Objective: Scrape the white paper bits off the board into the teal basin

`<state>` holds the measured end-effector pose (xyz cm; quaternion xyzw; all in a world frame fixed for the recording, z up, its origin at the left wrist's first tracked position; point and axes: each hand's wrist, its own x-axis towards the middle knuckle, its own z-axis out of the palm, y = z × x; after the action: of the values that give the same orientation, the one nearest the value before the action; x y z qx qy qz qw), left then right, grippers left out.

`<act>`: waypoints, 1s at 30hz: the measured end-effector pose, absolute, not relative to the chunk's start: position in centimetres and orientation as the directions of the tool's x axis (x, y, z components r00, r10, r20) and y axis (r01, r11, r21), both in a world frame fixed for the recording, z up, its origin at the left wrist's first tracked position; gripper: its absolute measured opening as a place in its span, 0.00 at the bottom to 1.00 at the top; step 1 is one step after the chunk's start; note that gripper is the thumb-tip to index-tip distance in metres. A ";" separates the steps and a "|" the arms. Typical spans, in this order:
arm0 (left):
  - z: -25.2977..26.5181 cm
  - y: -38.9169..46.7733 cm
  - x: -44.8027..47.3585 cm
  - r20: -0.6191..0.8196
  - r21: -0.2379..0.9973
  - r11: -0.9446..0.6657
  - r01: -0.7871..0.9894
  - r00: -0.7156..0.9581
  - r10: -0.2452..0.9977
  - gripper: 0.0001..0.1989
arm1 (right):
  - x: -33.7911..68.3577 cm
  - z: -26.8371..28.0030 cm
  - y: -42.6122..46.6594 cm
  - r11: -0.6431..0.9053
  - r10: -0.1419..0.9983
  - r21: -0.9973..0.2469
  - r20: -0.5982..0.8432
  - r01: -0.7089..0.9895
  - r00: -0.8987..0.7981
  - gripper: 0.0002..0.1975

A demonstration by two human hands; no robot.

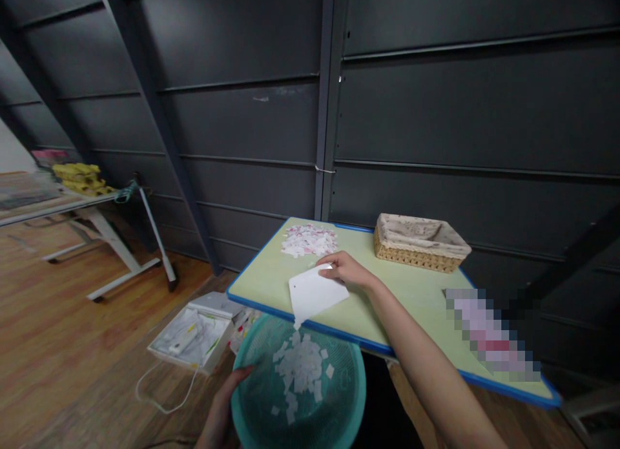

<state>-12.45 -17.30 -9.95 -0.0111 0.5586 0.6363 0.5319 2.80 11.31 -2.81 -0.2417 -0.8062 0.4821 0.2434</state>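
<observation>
My right hand [343, 269] is closed on a white sheet of stiff paper [314, 296], holding it tilted over the front edge of the pale green table [252, 278]. Several small white paper pieces hang just below the sheet's lower corner. Beneath that edge is a teal mesh plastic basket [357, 404], with loose white paper pieces [300, 366] on its bottom. My left hand [227, 394] grips the basket's left rim, thumb inside. Farther back on the tabletop lies a pile of white and pinkish paper pieces [310, 240].
A cloth-lined wicker basket [419, 255] stands at the table's back right. A pixelated flat item [489, 336] lies at the right. On the floor at left is an open white box [188, 336] with a cord. Another table [97, 207] stands farther left; a dark panelled wall rises behind.
</observation>
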 end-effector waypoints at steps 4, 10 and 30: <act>-9.9 -17.3 -12.4 -0.605 0.707 0.180 -0.684 -0.454 0.654 0.04 | 2.7 -2.6 11.4 0.411 0.636 -0.905 0.196 0.112 -0.746 0.16; -9.3 -17.1 -12.2 -0.639 0.690 0.214 -0.692 -0.442 0.630 0.06 | 4.0 -2.3 12.9 0.613 0.790 -0.687 0.526 0.391 -0.315 0.16; -10.2 -16.8 -12.7 -0.660 0.685 0.187 -0.704 -0.491 0.569 0.02 | 4.3 -3.0 13.8 0.593 0.792 -0.684 0.398 0.426 -0.463 0.16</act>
<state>-12.66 -16.80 -10.17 -0.0577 0.5854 0.6348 0.5010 4.29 13.75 -3.03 -0.3729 -0.8167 0.2544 0.3596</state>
